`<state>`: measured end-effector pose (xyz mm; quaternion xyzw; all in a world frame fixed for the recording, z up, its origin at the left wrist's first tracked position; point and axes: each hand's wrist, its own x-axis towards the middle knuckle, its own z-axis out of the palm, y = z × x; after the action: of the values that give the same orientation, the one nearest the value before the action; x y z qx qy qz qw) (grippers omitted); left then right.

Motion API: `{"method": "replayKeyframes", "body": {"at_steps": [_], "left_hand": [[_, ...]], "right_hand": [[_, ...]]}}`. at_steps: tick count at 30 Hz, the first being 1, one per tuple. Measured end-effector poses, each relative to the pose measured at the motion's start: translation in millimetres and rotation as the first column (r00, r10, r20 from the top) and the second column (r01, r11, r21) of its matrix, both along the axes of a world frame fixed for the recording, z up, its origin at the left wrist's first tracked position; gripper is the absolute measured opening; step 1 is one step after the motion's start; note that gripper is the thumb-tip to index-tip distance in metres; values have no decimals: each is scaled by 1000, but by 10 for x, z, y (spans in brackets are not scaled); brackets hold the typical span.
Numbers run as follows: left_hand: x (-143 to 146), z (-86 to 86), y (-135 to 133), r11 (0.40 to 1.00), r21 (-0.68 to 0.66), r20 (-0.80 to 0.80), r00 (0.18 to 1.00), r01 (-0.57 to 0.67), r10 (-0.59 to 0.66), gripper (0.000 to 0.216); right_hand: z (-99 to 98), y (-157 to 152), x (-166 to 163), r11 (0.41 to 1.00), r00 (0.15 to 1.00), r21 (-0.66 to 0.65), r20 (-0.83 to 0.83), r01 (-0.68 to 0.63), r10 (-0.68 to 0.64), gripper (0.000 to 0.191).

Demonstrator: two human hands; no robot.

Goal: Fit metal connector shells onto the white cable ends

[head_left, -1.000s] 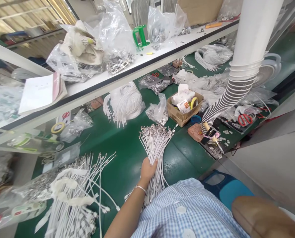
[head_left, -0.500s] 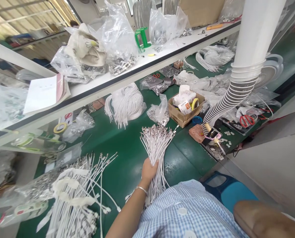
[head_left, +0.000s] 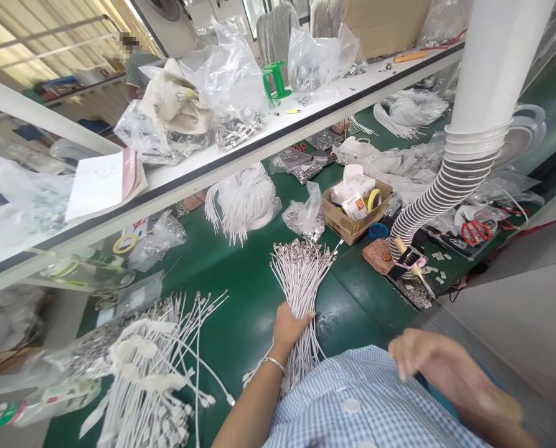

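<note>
My left hand (head_left: 287, 325) is closed round a bundle of white cables (head_left: 301, 292) with metal connector ends that fan out over the green table (head_left: 240, 311). A thin bracelet sits on that wrist. My right hand (head_left: 422, 358) has come up over my blue checked shirt, smeared by motion, near the table's front edge; nothing shows in it.
More white cables (head_left: 151, 373) lie at the lower left, a coil of cables (head_left: 247, 199) under the white shelf (head_left: 240, 146). A cardboard box (head_left: 357, 208) with tape rolls, a ribbed white duct (head_left: 436, 186), red scissors (head_left: 476, 231) and bags of metal parts stand around.
My right arm has swung up from the lower right, the hand now over my shirt. The left hand keeps its hold on the cable bundle. The view has shifted slightly.
</note>
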<state>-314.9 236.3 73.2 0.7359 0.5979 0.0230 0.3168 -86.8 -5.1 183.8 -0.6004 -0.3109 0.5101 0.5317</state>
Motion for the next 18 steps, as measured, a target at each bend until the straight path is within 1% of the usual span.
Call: {"method": "replayKeyframes", "body": {"at_steps": [1,2,4,7,9,11,13,16,18], "left_hand": [[3,1,7,1000,-21,-4,1000,-8,8,31],[3,5,14,999,-43,-5,1000,-13,13,30],[-12,26,23,997,-79,10,1000,-13,14,28],[-54,91,-3,995,-102,57,998,-4,10,26],[-76,140,-41,995,-104,99,995,-4,14,25],[-88,182,-74,995,-102,148,989,-10,25,24],[-99,220,-78,995,-96,199,979,-30,49,25],[-144,304,-22,992,-81,274,955,-93,111,28],[-195,395,30,987,-82,325,932,-138,157,30]], "right_hand": [[-76,64,-15,1000,999,21,-32,18,-17,66],[-169,119,-38,999,998,31,-56,38,-36,61],[-380,196,-103,998,996,-8,-64,57,-58,48],[-662,264,-216,998,998,-66,-61,-5,1,40],[-775,326,-289,993,996,-87,-50,-75,71,36],[-827,419,-351,986,991,-97,-14,-132,132,30],[-839,524,-397,980,983,-103,48,-172,178,25],[-844,640,-440,967,958,-112,153,-229,245,22],[-864,667,-462,954,934,-125,206,-272,293,21]]}}
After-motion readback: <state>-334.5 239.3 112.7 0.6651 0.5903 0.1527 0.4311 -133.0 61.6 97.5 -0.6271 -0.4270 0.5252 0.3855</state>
